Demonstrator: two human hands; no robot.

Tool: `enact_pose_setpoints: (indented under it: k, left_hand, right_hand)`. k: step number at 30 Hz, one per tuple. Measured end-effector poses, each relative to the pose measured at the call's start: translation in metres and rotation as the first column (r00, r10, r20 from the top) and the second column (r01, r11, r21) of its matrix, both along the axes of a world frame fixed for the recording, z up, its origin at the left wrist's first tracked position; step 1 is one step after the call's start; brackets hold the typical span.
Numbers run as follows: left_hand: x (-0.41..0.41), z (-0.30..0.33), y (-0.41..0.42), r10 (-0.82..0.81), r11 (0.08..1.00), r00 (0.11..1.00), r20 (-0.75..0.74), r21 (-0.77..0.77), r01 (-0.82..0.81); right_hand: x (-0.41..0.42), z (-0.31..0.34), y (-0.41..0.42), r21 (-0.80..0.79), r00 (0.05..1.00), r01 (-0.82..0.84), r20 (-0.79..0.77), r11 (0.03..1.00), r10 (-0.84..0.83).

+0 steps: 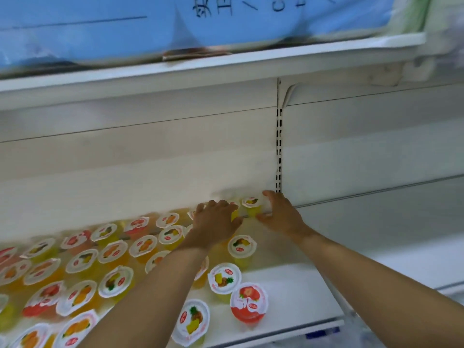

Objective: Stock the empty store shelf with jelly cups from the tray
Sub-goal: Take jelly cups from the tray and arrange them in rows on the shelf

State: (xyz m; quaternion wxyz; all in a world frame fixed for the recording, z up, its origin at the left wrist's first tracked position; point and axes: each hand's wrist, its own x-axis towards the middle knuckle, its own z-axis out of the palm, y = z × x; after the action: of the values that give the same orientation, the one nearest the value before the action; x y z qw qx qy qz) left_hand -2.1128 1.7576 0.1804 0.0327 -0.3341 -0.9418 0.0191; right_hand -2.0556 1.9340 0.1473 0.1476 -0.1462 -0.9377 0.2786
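Several jelly cups with yellow, orange and red fruit lids stand in rows on the white shelf [291,285], filling its left and middle. My left hand [216,222] reaches to the back row and curls over a yellow jelly cup [235,214] that is mostly hidden beneath it. My right hand [281,214] is beside it, thumb and fingers curved around another yellow jelly cup [251,205] at the back wall. A red-lidded cup [248,303] and pineapple-lidded cups [224,278] stand nearest the front right. The tray is out of view.
The upper shelf [226,69] hangs close above and carries blue plastic-wrapped goods [125,26]. A slotted upright post [278,146] divides the back wall. Bare shelf lies to the right of the cups, and a neighbouring white shelf [389,222] continues on the right.
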Motion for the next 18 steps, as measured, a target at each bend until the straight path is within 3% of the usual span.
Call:
enact_pose_setpoints:
  k: [3,6,9,12,15,18]
  left_hand:
    - [0.006,0.003,-0.006,-0.011,0.998,0.998,0.058,0.061,0.007]
    - [0.038,0.016,-0.01,-0.065,0.969,0.997,0.038,0.242,0.054]
    - [0.095,0.015,-0.015,-0.143,0.874,0.981,-0.132,0.449,0.187]
    - [0.154,-0.006,-0.016,-0.31,0.772,0.917,-0.252,0.496,0.397]
    - [0.199,-0.029,-0.008,-0.426,0.684,0.881,-0.206,0.563,0.463]
    - [0.243,-0.056,0.007,-0.514,0.677,0.855,-0.065,0.581,0.451]
  right_hand:
    - [0.041,0.011,-0.006,0.1,0.999,0.02,-0.031,0.995,-0.017]
    - [0.094,0.021,-0.018,0.215,0.993,0.074,-0.102,0.974,-0.053]
    - [0.158,0.014,-0.027,0.3,0.968,0.15,-0.24,0.942,-0.078]
    - [0.226,-0.007,-0.031,0.348,0.95,0.237,-0.277,0.907,-0.142]
    - [0.284,-0.026,-0.034,0.364,0.94,0.297,-0.275,0.883,-0.203]
    - [0.344,-0.048,-0.034,0.348,0.918,0.376,-0.262,0.859,-0.296]
